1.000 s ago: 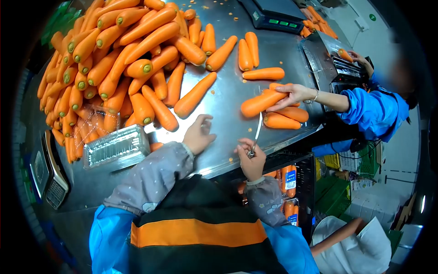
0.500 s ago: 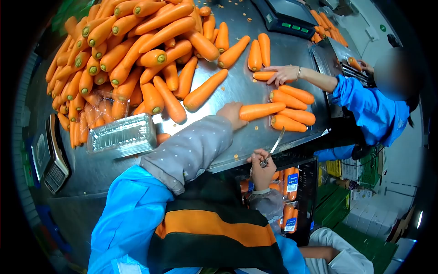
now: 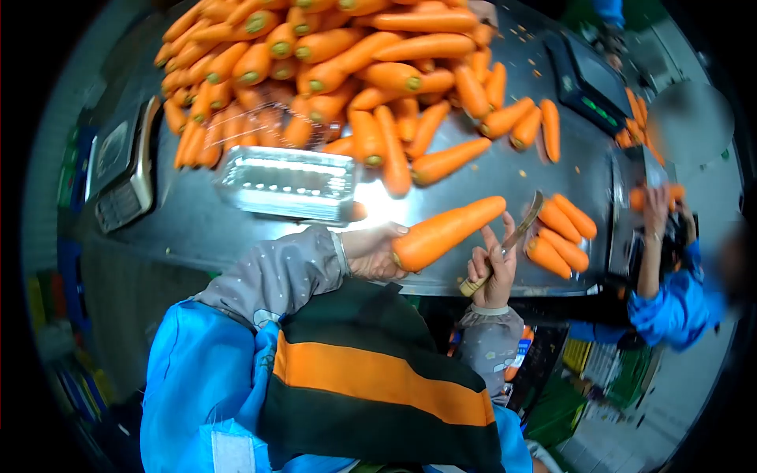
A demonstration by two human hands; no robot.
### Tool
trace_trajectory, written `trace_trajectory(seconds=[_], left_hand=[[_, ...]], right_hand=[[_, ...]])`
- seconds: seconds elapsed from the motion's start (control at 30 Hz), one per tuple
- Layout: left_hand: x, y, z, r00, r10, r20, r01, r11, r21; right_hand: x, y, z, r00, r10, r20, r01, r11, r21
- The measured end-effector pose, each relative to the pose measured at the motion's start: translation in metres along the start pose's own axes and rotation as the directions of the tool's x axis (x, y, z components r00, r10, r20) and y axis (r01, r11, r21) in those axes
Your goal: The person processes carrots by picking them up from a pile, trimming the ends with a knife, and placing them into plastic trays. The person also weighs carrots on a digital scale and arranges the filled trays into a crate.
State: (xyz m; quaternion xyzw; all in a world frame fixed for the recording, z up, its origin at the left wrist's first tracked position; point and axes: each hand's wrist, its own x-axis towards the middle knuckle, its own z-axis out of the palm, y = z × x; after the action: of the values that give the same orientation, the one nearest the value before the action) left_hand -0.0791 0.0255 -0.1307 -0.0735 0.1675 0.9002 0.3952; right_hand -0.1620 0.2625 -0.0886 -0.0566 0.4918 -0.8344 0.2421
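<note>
My left hand (image 3: 377, 251) is closed around the thick end of a large carrot (image 3: 449, 232), which is raised over the table's front edge, its tip pointing right and slightly up. Close to that tip, my right hand (image 3: 495, 272) grips a small curved knife (image 3: 522, 229) by its pale handle, with the blade tilted up and some fingers spread. Several carrots (image 3: 558, 251) lie grouped on the metal table just right of the knife. A single loose carrot (image 3: 451, 161) rests behind the held one.
A big carrot pile (image 3: 339, 63) covers the back of the table. Clear plastic trays (image 3: 288, 183) stand stacked before it. One scale (image 3: 126, 165) sits at left, another (image 3: 587, 83) at back right. A co-worker in blue (image 3: 678, 303) handles a carrot at the right.
My left hand has lifted a carrot off the group and drawn it towards me. My right hand has risen with the knife beside it. The co-worker's hand has left the table, and the view has turned.
</note>
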Motion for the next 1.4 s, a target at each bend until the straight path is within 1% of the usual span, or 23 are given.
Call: trace_trajectory(seconds=[0.1, 0.2, 0.23, 0.27, 0.3, 0.33, 0.37, 0.4, 0.47, 0.5, 0.53, 0.6, 0.7, 0.73, 0.83, 0.87, 0.93, 1.0, 1.13, 1.2, 1.3, 1.37, 1.4], left_hand=[[-0.041, -0.008, 0.021, 0.967, 0.222, -0.128, -0.238, 0.963, -0.124], [-0.088, -0.011, 0.042, 0.936, 0.346, 0.057, -0.323, 0.913, -0.248], [-0.100, -0.016, 0.034, 0.928, 0.340, 0.156, -0.287, 0.915, -0.284], [-0.110, -0.027, 0.033, 0.916, 0.398, -0.050, -0.393, 0.865, -0.311], [-0.121, -0.029, 0.015, 0.906, 0.420, 0.057, -0.394, 0.884, -0.253], [-0.136, -0.027, 0.011, 0.911, 0.412, -0.011, -0.405, 0.890, -0.209], [-0.150, -0.024, 0.008, 0.912, 0.402, -0.080, -0.410, 0.897, -0.164], [-0.172, -0.021, 0.007, 0.857, 0.427, -0.290, -0.449, 0.893, -0.012], [-0.198, -0.022, 0.009, 0.840, 0.445, -0.312, -0.508, 0.846, -0.162], [-0.204, -0.026, 0.013, 0.824, 0.473, -0.312, -0.537, 0.827, -0.167], [-0.203, -0.030, 0.018, 0.809, 0.499, -0.310, -0.565, 0.805, -0.181], [-0.204, -0.025, 0.007, 0.760, 0.534, -0.371, -0.606, 0.788, -0.107], [-0.222, -0.017, 0.018, 0.573, 0.677, -0.462, -0.699, 0.698, 0.155], [-0.231, -0.017, 0.010, 0.593, 0.662, -0.459, -0.710, 0.698, 0.091], [-0.267, -0.021, 0.006, 0.620, 0.649, -0.442, -0.759, 0.639, -0.127], [-0.277, -0.028, -0.003, 0.657, 0.683, -0.320, -0.754, 0.595, -0.278], [-0.299, -0.042, -0.011, 0.617, 0.751, -0.236, -0.784, 0.558, -0.273], [-0.318, -0.053, -0.004, 0.547, 0.778, -0.309, -0.837, 0.493, -0.238], [-0.358, -0.079, 0.003, 0.379, 0.815, -0.439, -0.925, 0.340, -0.168], [-0.379, -0.095, 0.009, 0.264, 0.775, -0.573, -0.964, 0.234, -0.127], [-0.407, -0.135, -0.007, 0.083, 0.768, -0.635, -0.996, 0.078, -0.036], [-0.431, -0.172, -0.030, -0.016, 0.636, -0.771, -0.981, 0.139, 0.135], [-0.442, -0.184, -0.035, -0.053, 0.416, -0.908, -0.941, 0.284, 0.185]], right_hand=[[0.027, 0.012, 0.028, 0.981, 0.066, 0.183, -0.120, 0.944, 0.309], [0.054, 0.021, 0.083, 0.897, 0.157, 0.414, -0.345, 0.833, 0.432], [0.061, 0.025, 0.106, 0.861, 0.220, 0.459, -0.433, 0.790, 0.434], [0.066, 0.031, 0.127, 0.818, 0.244, 0.521, -0.469, 0.807, 0.359], [0.070, 0.039, 0.148, 0.770, 0.269, 0.578, -0.497, 0.821, 0.280], [0.071, 0.045, 0.173, 0.719, 0.297, 0.628, -0.518, 0.832, 0.200], [0.070, 0.047, 0.202, 0.732, 0.353, 0.582, -0.380, 0.921, -0.082], [0.068, 0.058, 0.223, 0.779, 0.318, 0.541, -0.190, 0.941, -0.279], [0.060, 0.072, 0.254, 0.824, 0.297, 0.482, -0.039, 0.880, -0.474], [0.059, 0.080, 0.259, 0.820, 0.331, 0.467, -0.115, 0.894, -0.433], [0.059, 0.087, 0.262, 0.780, 0.407, 0.474, -0.284, 0.907, -0.312], [0.047, 0.097, 0.277, 0.748, 0.494, 0.443, -0.477, 0.865, -0.157], [0.027, 0.110, 0.303, 0.680, 0.491, 0.545, -0.454, 0.865, -0.213], [0.025, 0.114, 0.308, 0.671, 0.503, 0.545, -0.466, 0.858, -0.217], [0.030, 0.117, 0.315, 0.809, 0.454, 0.373, -0.419, 0.891, -0.177], [0.035, 0.116, 0.313, 0.835, 0.416, 0.359, -0.394, 0.909, -0.137], [0.041, 0.115, 0.313, 0.846, 0.399, 0.354, -0.364, 0.917, -0.162], [0.036, 0.117, 0.322, 0.849, 0.403, 0.342, -0.357, 0.915, -0.189], [0.026, 0.141, 0.333, 0.775, 0.486, 0.405, -0.426, 0.874, -0.233], [0.021, 0.153, 0.341, 0.751, 0.507, 0.422, -0.447, 0.862, -0.239], [0.019, 0.160, 0.357, 0.731, 0.505, 0.458, -0.407, 0.862, -0.301], [0.016, 0.160, 0.366, 0.753, 0.488, 0.442, -0.344, 0.864, -0.368], [0.015, 0.161, 0.368, 0.749, 0.479, 0.457, -0.322, 0.867, -0.381]])
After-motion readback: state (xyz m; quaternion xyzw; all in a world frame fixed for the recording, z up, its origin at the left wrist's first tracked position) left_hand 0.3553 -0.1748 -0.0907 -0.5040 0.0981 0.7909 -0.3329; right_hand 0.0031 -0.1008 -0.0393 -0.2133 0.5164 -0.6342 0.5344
